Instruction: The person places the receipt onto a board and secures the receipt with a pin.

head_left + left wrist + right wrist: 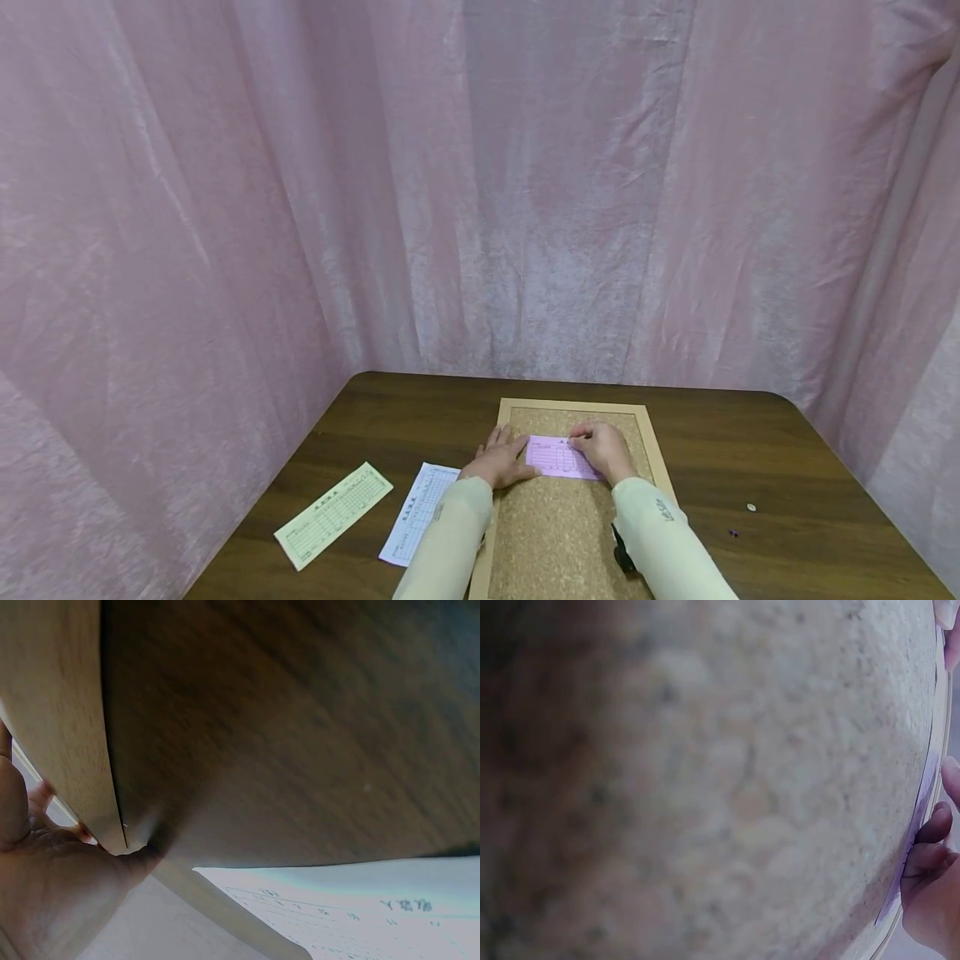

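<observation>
A purple printed form (555,457) lies across the upper part of a cork board (551,533) with a pale wooden frame. My left hand (498,462) rests at the board's left side, fingers spread, with its thumb at the form's lower left edge. In the left wrist view, the left hand (67,877) reaches over the wooden frame (56,697). My right hand (602,448) is over the form's upper right part, thumb and bent fingers close together at its top edge. The right wrist view shows curled fingers (930,859) against the form; I cannot tell what is between the fingertips.
Left of the board, a white printed form (420,512) lies partly under the left sleeve, and a pale green one (333,515) is farther left. To the right are a small white round piece (752,507) and tiny purple pieces (733,532). Pink curtains (555,192) hang behind the brown table (720,442).
</observation>
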Demonstrator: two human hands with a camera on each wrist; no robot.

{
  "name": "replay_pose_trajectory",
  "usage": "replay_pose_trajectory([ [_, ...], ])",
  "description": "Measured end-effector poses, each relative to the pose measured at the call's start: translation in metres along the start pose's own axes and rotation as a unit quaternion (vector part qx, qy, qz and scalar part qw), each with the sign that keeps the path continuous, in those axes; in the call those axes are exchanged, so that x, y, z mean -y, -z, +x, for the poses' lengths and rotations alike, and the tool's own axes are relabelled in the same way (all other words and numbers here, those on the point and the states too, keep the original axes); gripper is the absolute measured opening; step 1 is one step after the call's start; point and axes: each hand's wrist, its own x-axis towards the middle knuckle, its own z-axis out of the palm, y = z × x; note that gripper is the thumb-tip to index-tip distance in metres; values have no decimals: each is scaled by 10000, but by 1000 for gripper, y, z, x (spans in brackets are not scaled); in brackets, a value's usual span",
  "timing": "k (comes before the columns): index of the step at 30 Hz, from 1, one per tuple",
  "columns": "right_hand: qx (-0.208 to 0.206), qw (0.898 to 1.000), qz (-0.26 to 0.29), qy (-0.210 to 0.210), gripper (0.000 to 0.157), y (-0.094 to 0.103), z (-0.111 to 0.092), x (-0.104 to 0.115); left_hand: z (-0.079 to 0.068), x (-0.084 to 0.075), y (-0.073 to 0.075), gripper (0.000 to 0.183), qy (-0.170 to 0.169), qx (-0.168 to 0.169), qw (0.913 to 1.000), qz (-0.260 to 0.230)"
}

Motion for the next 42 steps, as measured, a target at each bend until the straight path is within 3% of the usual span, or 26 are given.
replay_pose_trajectory([
  [16, -14, 9998, -143, -163, 8, -1, -1, 1, -1, -1, 1, 74, 19, 10, 10000, 58],
  [42, 151, 9977, 93, -650, 11, 0, -2, 5, 1, 0, 0, 73, 23, -27, 10000, -39],
])
